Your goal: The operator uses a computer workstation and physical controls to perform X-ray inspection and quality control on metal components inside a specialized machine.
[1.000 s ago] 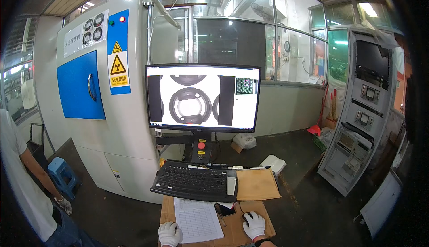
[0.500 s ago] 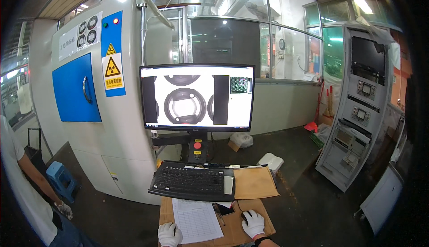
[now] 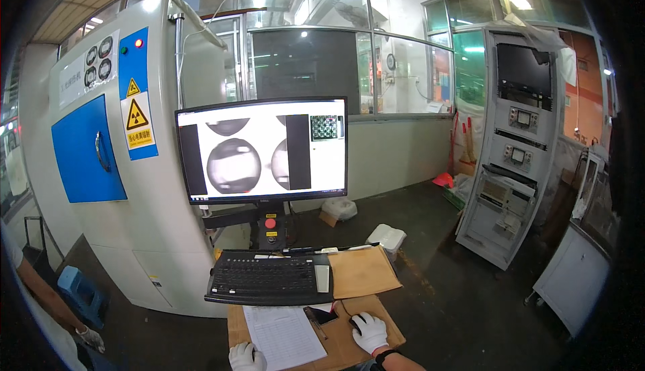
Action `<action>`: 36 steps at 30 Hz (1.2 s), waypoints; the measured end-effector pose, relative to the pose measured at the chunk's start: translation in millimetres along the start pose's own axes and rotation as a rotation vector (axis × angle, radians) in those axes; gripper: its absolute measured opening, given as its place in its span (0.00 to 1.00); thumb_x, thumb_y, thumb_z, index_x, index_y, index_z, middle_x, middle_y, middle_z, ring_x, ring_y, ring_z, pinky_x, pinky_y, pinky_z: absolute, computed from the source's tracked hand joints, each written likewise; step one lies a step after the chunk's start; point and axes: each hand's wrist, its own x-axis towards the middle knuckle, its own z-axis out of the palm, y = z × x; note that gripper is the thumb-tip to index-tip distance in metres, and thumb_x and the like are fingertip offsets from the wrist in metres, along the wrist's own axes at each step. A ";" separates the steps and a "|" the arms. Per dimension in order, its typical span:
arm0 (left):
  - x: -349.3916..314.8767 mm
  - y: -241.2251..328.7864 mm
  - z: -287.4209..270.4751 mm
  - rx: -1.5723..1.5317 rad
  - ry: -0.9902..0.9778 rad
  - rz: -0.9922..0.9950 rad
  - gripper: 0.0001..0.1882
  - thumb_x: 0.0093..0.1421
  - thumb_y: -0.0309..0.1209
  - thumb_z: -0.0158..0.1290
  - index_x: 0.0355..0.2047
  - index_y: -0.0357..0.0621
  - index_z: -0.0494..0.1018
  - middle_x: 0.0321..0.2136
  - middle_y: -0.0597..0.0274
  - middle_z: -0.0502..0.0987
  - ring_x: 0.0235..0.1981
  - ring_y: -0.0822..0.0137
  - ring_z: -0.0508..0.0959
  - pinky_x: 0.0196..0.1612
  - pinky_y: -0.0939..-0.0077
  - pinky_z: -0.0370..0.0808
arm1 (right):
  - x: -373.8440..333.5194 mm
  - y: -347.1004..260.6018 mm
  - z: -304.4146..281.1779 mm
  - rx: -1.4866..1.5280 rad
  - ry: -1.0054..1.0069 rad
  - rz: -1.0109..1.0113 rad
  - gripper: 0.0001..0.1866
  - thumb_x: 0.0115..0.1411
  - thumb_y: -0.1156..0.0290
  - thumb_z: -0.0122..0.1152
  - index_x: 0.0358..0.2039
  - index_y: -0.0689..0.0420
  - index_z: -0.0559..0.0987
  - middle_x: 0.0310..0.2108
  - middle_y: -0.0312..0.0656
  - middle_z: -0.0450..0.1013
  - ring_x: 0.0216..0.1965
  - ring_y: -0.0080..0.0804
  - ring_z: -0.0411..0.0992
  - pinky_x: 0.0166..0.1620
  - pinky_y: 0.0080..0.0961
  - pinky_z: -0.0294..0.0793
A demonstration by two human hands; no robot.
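Observation:
My right hand (image 3: 371,334), in a white glove with a dark band at the wrist, rests over a dark computer mouse (image 3: 353,322), its fingers closed around it. My left hand (image 3: 246,357), also gloved, lies at the lower left edge of a printed form (image 3: 285,337) and holds nothing that I can see. Between the hands, a pen (image 3: 317,325) and a dark flat object (image 3: 325,314) lie beside the form. Beyond them stands a black keyboard (image 3: 265,277). Above it, a monitor (image 3: 262,149) shows greyscale pictures of round parts.
A brown folder (image 3: 366,271) lies right of the keyboard, and a red button (image 3: 271,223) sits below the monitor. A large cabinet with a blue door (image 3: 87,149) stands left, near another person's arm (image 3: 50,297) and a blue stool (image 3: 82,294). An equipment rack (image 3: 504,156) stands right.
The view has swung right, so the scene sits further left. On the monitor, the ring-shaped part has given way to a darker, blurred disc. My right hand stays on the mouse.

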 end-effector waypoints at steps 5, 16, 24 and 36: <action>-3.4 -3.6 3.8 0.002 -0.002 -0.002 0.15 0.58 0.34 0.60 0.44 0.42 0.80 0.47 0.48 0.81 0.52 0.46 0.77 0.60 0.51 0.71 | -0.2 -0.5 -0.4 -0.010 0.005 0.003 0.22 0.53 0.59 0.66 0.50 0.44 0.80 0.53 0.43 0.75 0.46 0.49 0.75 0.48 0.49 0.74; -2.2 -2.3 2.7 0.002 0.012 0.007 0.15 0.57 0.34 0.60 0.44 0.42 0.80 0.46 0.49 0.81 0.51 0.47 0.78 0.59 0.51 0.71 | -1.6 3.5 2.9 -0.008 -0.086 0.040 0.23 0.55 0.57 0.66 0.53 0.43 0.80 0.54 0.44 0.74 0.49 0.50 0.75 0.50 0.49 0.74; -4.2 -5.7 5.7 0.007 -0.009 -0.003 0.16 0.58 0.35 0.59 0.44 0.42 0.80 0.46 0.49 0.81 0.52 0.48 0.77 0.60 0.51 0.71 | -2.5 3.6 2.9 -0.013 -0.101 0.045 0.22 0.56 0.56 0.65 0.52 0.41 0.80 0.56 0.44 0.74 0.50 0.50 0.75 0.51 0.50 0.73; -6.4 -6.2 5.2 0.021 -0.015 -0.016 0.16 0.58 0.35 0.59 0.45 0.43 0.80 0.47 0.49 0.81 0.52 0.46 0.77 0.60 0.50 0.71 | -1.5 0.9 0.5 -0.006 -0.079 0.028 0.21 0.55 0.58 0.65 0.51 0.41 0.81 0.55 0.42 0.74 0.49 0.49 0.75 0.50 0.49 0.74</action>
